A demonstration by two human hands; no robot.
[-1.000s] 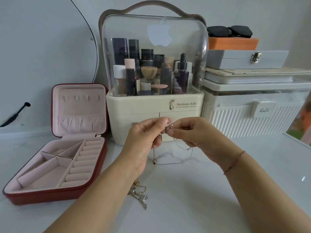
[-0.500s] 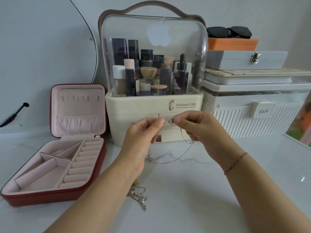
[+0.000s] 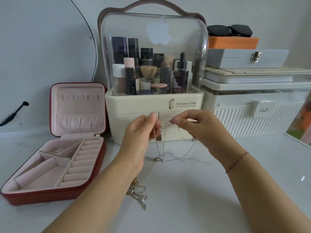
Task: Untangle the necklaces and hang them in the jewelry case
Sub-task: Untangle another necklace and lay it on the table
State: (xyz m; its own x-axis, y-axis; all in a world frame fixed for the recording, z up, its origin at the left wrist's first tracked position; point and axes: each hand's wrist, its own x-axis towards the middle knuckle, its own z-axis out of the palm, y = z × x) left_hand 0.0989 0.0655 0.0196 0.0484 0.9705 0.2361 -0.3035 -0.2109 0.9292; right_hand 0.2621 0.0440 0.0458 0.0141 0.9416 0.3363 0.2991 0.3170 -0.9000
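Note:
A thin silver necklace (image 3: 176,145) hangs between my two hands above the white table, its loop drooping to a small pendant near the tabletop. My left hand (image 3: 141,133) pinches one strand between thumb and forefinger. My right hand (image 3: 198,126) pinches the chain beside a small charm. A tangle of gold and silver necklaces (image 3: 138,194) lies on the table, partly hidden under my left forearm. The red jewelry case (image 3: 55,189) stands open at the left, pink-lined, with small hooks in its upright lid and nothing hanging on them.
A cream cosmetics organiser (image 3: 154,108) with a clear dome stands right behind my hands. White storage boxes (image 3: 252,108), a grey latched box, an orange box and sunglasses (image 3: 230,31) are stacked at the right. A mirror edge curves at the left.
My hands have moved apart and risen a little, stretching the chain between them. The loop now hangs lower and wider, with the pendant swinging down near the table.

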